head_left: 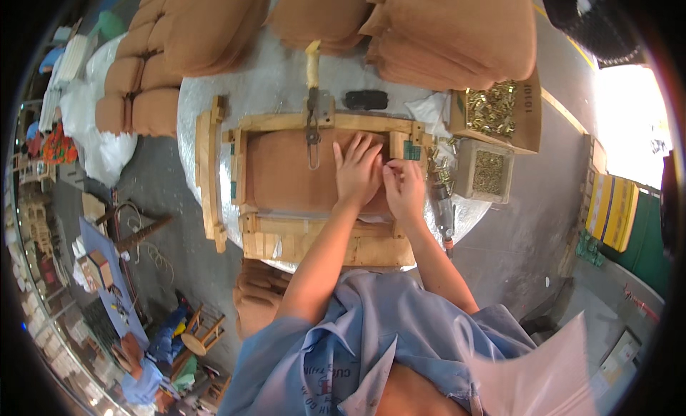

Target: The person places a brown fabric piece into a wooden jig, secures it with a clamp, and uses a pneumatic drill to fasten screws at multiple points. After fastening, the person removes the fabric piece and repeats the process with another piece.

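A brown padded panel [286,174] lies inside a wooden frame [329,237] on the wrapped round table. My left hand [357,171] rests flat on the panel's right part, fingers spread. Beside it, at the frame's right side, my right hand [405,193] has thumb and forefinger pinched together; whatever they hold is too small or hidden to make out. A metal toggle clamp [313,130] with a yellowish handle reaches over the panel from the frame's far rail. Small green patches [411,151] sit on the frame's side rails.
Stacks of brown panels [457,37] stand along the far side. At right are a cardboard box [529,112] and a wooden box [509,174] of small brass-coloured pieces, and a metal tool [444,216]. A black object [366,100] lies beyond the frame; wooden bars [209,176] lie left.
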Motion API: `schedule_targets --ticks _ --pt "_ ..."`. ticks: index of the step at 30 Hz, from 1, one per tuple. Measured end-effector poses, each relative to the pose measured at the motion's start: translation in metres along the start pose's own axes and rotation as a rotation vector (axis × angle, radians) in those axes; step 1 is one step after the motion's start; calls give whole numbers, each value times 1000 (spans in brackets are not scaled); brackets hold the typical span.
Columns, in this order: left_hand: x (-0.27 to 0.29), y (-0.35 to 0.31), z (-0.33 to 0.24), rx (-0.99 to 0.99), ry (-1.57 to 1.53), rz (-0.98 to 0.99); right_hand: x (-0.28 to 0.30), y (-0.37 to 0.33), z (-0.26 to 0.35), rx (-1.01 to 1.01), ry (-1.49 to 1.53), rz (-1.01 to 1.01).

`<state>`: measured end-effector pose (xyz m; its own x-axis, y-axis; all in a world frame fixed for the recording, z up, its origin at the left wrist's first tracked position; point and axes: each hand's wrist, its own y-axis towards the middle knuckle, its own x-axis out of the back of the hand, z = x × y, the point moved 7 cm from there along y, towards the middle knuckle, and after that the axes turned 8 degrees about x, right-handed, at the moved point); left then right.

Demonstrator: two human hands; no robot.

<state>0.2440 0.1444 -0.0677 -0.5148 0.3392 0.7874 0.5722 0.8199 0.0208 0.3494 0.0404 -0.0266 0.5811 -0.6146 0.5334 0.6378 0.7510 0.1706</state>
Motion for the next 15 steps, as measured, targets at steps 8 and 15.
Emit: schedule_targets --ticks 8,15 --pt "167 -64 134 296 193 -476 -27 49 -10 311 -335 -83" --pt "147 -77 198 629 360 -154 -45 51 -21 299 -389 -42"
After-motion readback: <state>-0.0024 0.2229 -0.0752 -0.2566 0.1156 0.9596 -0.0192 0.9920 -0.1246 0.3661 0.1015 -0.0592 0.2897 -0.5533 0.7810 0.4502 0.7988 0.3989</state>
